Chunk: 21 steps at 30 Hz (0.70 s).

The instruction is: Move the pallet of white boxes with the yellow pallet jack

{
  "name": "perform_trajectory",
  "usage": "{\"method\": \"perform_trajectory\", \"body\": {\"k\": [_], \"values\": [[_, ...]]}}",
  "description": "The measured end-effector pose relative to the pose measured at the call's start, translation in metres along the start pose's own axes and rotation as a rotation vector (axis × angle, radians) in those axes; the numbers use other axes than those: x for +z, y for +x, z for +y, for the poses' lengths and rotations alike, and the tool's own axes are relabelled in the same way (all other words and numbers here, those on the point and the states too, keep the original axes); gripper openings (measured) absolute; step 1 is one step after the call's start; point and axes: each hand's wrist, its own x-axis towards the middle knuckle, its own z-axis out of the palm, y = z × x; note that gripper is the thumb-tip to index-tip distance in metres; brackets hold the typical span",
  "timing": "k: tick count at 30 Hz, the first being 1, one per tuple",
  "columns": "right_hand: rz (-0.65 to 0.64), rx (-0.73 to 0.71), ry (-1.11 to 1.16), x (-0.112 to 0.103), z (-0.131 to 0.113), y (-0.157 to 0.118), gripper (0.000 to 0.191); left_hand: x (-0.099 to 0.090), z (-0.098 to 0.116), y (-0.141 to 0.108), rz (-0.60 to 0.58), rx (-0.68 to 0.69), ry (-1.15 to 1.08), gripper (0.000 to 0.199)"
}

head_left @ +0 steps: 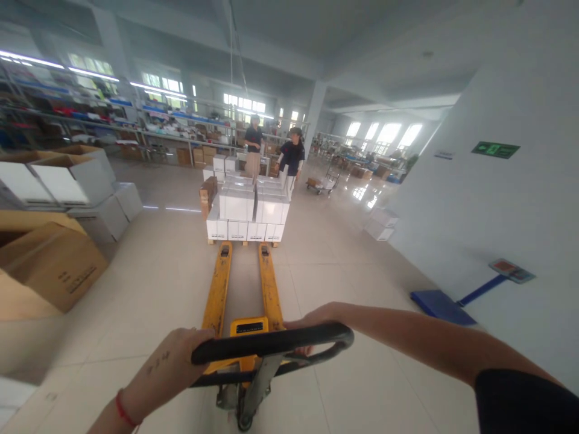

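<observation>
A yellow pallet jack (219,289) stands low in front of me, its two forks pointing forward at a pallet of stacked white boxes (236,205). The fork tips lie close to the pallet's near edge. My left hand (174,361), with a red string at the wrist, is closed round the left end of the black loop handle (271,342). Reaching in from the right, my right hand (319,319) grips the far side of the same handle, its fingers partly hidden behind the bar.
Two people (292,155) (253,144) stand behind the pallet. Open cartons (72,271) and white boxes (104,211) line the left. At right are a blue floor scale (441,306), small white boxes (380,224) by the wall and, farther back, a cart (323,184).
</observation>
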Motion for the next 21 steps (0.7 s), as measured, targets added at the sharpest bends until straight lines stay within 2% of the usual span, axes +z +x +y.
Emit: {"method": "perform_trajectory", "body": {"k": [2, 3, 4, 7, 9, 13, 16, 21], "values": [[-0.25, -0.059, 0.198, -0.009, 0.004, -0.01, 0.091, -0.002, 0.001, 0.002, 0.007, -0.001, -0.01, 0.02], [-0.289, -0.075, 0.233, -0.013, 0.005, -0.015, 0.09, -0.003, 0.002, 0.003, 0.011, -0.004, -0.013, 0.02], [-0.25, -0.074, 0.192, -0.016, 0.005, -0.019, 0.082, -0.005, 0.003, 0.004, 0.018, -0.007, -0.008, 0.02], [0.017, -0.007, -0.144, -0.016, -0.002, -0.028, 0.053, -0.008, 0.006, 0.007, 0.042, -0.022, 0.014, 0.02], [0.099, 0.009, -0.279, -0.013, -0.007, -0.03, 0.043, -0.009, 0.006, 0.008, 0.057, -0.03, 0.015, 0.019], [0.133, -0.029, -0.31, -0.016, -0.009, -0.029, 0.044, -0.01, 0.009, 0.014, 0.046, -0.038, 0.03, 0.018], [0.126, -0.058, -0.327, -0.025, -0.002, -0.027, 0.048, -0.01, 0.009, 0.02, 0.036, -0.041, 0.033, 0.017], [0.101, -0.081, -0.312, -0.032, 0.001, -0.025, 0.045, -0.01, 0.006, 0.028, 0.022, -0.026, 0.039, 0.016]]}}
